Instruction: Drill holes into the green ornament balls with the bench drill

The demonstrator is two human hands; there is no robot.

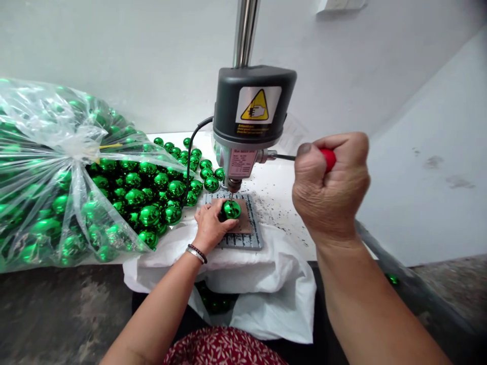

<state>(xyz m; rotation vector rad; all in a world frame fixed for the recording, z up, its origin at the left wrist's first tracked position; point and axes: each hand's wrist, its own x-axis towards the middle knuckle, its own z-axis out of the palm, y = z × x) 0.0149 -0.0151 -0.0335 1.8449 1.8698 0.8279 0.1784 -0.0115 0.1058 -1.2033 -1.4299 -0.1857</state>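
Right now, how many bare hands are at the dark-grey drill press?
2: the left hand holds a shiny green ball under the thin metal drill bit; the right hand grips a red knob.

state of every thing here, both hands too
left hand: gripping green ball
right hand: closed on red knob
green ball: held beneath drill bit
drill: upright, running or not unclear
plastic bag: bunched, holding green balls
white sheeting: crumpled
table: strewn with dark bits
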